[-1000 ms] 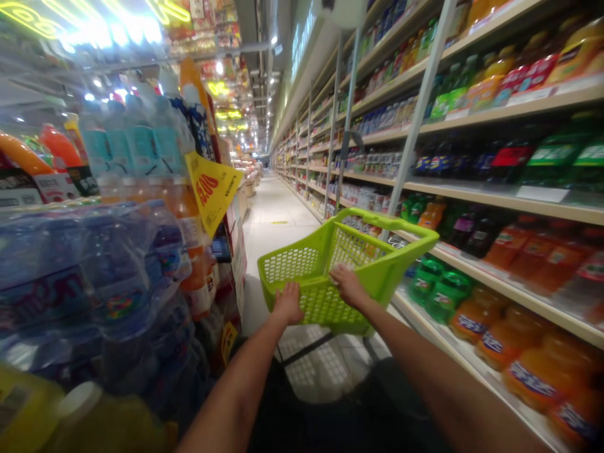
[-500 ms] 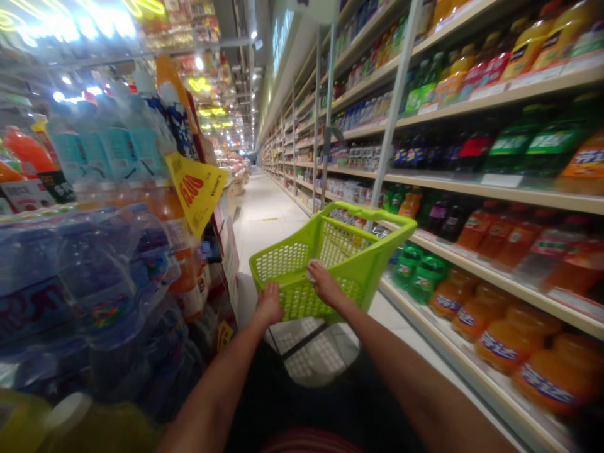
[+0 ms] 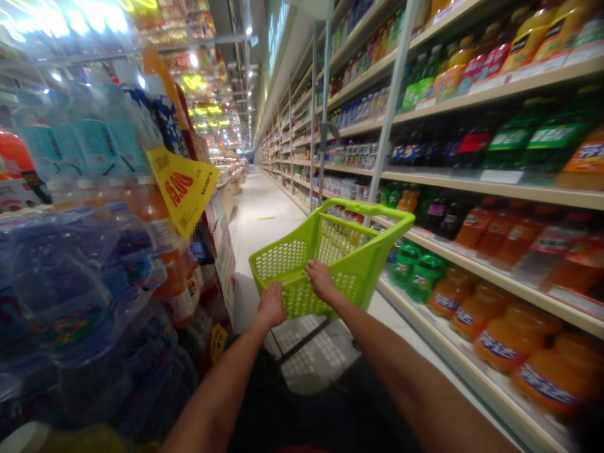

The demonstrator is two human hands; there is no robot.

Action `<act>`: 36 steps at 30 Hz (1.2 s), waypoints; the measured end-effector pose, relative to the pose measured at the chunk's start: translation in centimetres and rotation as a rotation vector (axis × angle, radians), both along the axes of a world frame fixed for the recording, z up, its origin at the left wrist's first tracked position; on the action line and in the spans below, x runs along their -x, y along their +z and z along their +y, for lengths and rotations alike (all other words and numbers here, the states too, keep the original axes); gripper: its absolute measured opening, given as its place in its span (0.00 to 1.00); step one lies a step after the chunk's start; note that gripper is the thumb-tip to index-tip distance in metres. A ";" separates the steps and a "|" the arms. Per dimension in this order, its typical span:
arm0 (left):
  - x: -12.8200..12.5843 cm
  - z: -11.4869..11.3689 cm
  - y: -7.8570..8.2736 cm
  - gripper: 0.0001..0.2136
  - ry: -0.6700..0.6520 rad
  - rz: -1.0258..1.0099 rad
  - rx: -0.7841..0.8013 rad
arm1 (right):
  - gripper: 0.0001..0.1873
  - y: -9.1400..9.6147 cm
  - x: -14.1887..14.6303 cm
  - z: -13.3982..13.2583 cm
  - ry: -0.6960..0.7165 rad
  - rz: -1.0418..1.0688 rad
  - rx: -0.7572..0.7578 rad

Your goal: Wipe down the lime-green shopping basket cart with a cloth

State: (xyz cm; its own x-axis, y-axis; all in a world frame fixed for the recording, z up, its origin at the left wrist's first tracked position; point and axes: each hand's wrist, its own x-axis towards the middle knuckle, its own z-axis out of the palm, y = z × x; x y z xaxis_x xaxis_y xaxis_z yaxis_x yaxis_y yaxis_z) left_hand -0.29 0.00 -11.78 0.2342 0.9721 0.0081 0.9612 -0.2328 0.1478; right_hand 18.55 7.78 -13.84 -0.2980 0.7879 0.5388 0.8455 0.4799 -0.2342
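A lime-green plastic shopping cart [image 3: 346, 267] with perforated walls stands in front of me, turned at an angle. No goods show in the part of its basket that I can see. My left hand [image 3: 272, 304] rests on the near rim at its left end, fingers curled over the edge. Farther right along the same rim, my right hand [image 3: 321, 279] grips with its fingers bent over the top. The cart's handle bar [image 3: 363, 209] is on the far right side, away from both hands. Beneath the basket, part of a dark frame bar [image 3: 304, 341] shows.
Tall shelves [image 3: 495, 182] of drinks run along the right, with large orange soda bottles [image 3: 500, 340] at the bottom. Shrink-wrapped bottle packs [image 3: 70, 283] are stacked close on the left, beside a yellow price sign [image 3: 184, 189]. A pale tiled aisle [image 3: 264, 214] stretches ahead.
The stacked bottles and price sign have shifted left and grown slightly in view. Both hands stay on the cart's rim, and the cart keeps nearly the same place in front of me.
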 end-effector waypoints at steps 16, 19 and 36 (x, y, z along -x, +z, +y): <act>2.1 -1.9 0.9 0.27 -0.157 0.044 -0.075 | 0.21 -1.9 -0.6 -2.4 0.316 0.180 -0.139; 3.1 -1.0 1.3 0.18 -0.209 0.059 -0.115 | 0.21 -2.0 -1.2 -2.2 0.323 0.188 -0.132; -1.7 -1.0 1.3 0.16 -0.136 0.103 -0.171 | 0.21 -0.5 -3.4 -0.4 0.198 0.103 -0.040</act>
